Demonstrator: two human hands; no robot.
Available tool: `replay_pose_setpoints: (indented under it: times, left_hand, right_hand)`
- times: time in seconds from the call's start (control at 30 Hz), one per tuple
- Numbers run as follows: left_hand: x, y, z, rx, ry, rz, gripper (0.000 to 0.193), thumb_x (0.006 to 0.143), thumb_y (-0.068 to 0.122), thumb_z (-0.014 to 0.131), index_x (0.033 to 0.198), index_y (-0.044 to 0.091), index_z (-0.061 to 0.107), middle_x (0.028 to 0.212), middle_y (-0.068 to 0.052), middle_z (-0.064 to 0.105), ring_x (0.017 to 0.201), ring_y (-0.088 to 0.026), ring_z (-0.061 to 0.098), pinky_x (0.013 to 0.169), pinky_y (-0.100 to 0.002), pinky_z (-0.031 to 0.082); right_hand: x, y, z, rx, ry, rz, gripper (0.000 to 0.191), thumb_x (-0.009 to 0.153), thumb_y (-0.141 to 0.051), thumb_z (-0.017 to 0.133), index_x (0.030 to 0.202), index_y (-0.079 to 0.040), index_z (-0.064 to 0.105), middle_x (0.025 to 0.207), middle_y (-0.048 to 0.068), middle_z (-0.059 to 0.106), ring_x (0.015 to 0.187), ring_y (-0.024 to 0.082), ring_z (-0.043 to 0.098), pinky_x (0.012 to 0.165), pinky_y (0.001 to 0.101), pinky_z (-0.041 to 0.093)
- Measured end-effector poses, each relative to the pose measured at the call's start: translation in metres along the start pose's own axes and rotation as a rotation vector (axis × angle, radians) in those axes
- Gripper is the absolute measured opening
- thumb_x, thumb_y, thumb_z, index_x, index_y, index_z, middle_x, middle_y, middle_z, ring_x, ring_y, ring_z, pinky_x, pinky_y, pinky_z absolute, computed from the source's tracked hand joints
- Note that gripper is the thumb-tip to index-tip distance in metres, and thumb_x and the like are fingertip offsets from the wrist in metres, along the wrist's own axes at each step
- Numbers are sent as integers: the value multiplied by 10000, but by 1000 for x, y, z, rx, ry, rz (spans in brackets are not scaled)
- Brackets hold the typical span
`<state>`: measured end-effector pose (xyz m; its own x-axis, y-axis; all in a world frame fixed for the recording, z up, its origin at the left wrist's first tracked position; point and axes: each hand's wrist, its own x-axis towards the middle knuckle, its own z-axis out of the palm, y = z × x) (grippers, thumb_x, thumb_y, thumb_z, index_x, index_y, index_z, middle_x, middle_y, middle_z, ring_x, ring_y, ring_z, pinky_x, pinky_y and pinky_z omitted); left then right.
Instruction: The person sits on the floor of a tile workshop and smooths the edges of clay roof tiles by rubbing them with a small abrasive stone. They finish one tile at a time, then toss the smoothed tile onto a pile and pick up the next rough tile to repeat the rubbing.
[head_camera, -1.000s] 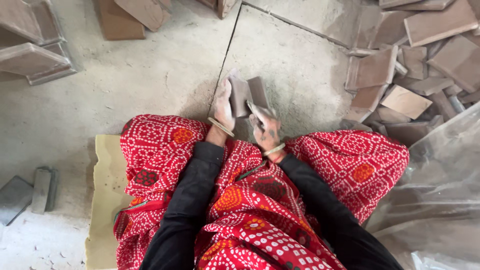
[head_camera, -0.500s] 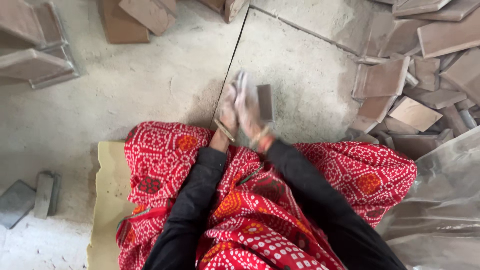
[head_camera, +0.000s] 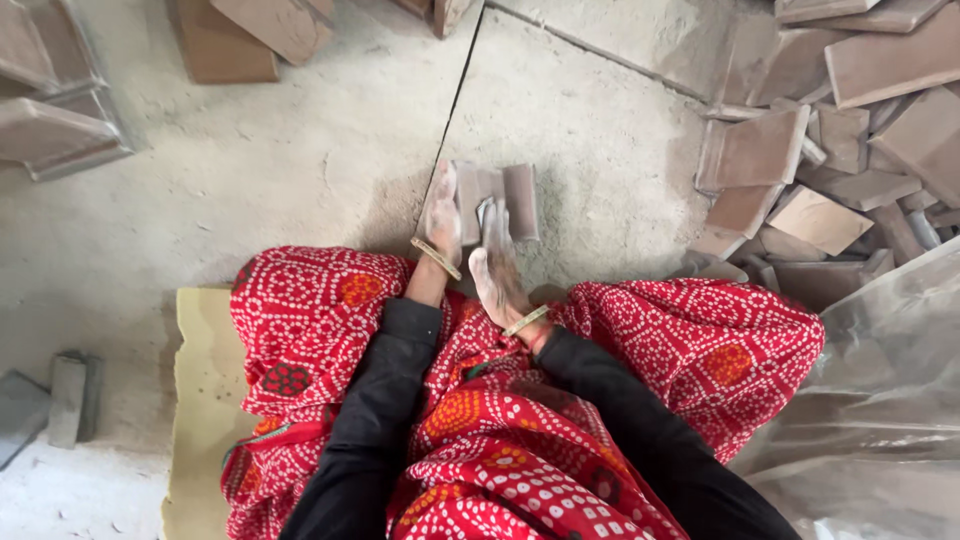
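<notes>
Dusty concrete floor (head_camera: 300, 170) carries everything, split by a crack running up from the hands. Fingers of the left hand (head_camera: 442, 215) are clamped on the near-left edge of a small stack of brown clay tiles (head_camera: 500, 200), apparently steadying it on the floor. The right hand (head_camera: 497, 265) lies flat along the stack, fingers together. Loose tiles (head_camera: 800, 180) heap toward the right edge; a yellow mat (head_camera: 200, 400) lies under the red patterned cloth (head_camera: 700, 340).

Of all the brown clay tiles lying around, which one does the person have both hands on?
The small brown tile on the floor straight ahead of the knees. The left hand grips its left edge, the right hand lies on it. The tile heap at right lies untouched.
</notes>
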<state>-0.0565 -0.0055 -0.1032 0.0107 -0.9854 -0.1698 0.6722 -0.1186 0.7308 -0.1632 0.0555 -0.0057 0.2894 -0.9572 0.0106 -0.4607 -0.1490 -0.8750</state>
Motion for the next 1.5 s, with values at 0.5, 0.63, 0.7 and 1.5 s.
replay_pose_setpoints:
  times: [0.5, 0.63, 0.7, 1.5]
  left_hand:
    - [1, -11, 0, 941, 37, 525, 386, 1134, 191, 417, 1436, 15, 580, 1472, -231, 591, 1406, -274, 531, 1196, -387, 433]
    - [-9, 13, 21, 686, 137, 171, 362, 1063, 287, 543, 1294, 19, 621, 1156, -215, 671, 1073, -271, 632, 940, -382, 511]
    - [-14, 28, 35, 775, 178, 104, 353, 1042, 302, 564, 1260, 30, 620, 1012, -165, 701, 925, -237, 678, 818, -361, 556]
    - [-15, 71, 23, 896, 51, 367, 403, 935, 262, 601, 1229, 4, 504, 846, -151, 609, 769, -265, 648, 735, -389, 556]
  right_hand:
    - [-51, 89, -9, -397, 64, -214, 704, 1005, -220, 505, 1629, 5, 271, 1697, 189, 305, 1568, 394, 349, 1309, 489, 272]
    - [-58, 107, -19, -316, 73, -1, 737, 859, -50, 570, 1589, -74, 468, 1579, 104, 511, 1448, 366, 500, 1281, 452, 388]
    - [-45, 112, -18, -450, 160, -111, 715, 847, -69, 653, 1536, -25, 468, 1521, 154, 499, 1407, 396, 458, 1224, 517, 334]
    - [-34, 67, -59, 200, 343, 188, 221, 968, -158, 724, 1142, -29, 677, 885, -11, 691, 762, 53, 591, 675, 232, 493]
